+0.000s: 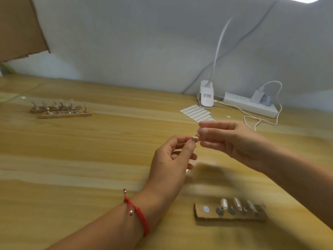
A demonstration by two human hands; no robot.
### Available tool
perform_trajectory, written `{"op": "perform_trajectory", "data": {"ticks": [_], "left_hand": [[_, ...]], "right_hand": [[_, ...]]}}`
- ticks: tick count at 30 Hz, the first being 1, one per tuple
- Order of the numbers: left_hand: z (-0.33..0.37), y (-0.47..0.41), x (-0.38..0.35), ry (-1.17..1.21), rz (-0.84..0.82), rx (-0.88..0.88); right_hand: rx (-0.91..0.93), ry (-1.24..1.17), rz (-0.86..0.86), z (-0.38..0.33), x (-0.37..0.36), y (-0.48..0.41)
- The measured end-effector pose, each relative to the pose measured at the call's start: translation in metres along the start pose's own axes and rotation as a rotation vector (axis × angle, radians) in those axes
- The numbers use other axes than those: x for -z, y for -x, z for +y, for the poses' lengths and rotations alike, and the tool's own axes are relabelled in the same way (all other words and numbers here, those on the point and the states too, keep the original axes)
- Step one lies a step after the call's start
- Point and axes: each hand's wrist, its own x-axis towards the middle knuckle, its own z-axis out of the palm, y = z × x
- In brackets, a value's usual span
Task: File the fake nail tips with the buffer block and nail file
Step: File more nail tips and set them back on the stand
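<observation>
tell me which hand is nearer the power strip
Right. The right hand is in front of the power strip; the left hand, pinching a nail tip, is farther left and nearer the person.

Smooth wood-grain table; glossy nail tips
</observation>
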Motion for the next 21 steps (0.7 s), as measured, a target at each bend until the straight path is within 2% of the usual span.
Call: {"op": "perform_trajectory", "data": {"ticks": [4, 12, 21], "left_hand": [[0.001, 0.002, 0.001, -0.037, -0.054, -0.036], [0.001, 0.003, 0.0, -0.099, -0.148, -0.039], [0.002, 0.005, 0.0, -0.132, -0.176, -0.036]], "right_hand": [[-0.03, -0.107, 0.019, 0.0, 0.006, 0.017], [-0.021, -0.1, -0.061, 0.009, 0.006, 0.032], [-0.001, -0.048, -0.069, 0.016, 0.012, 0.035]]}}
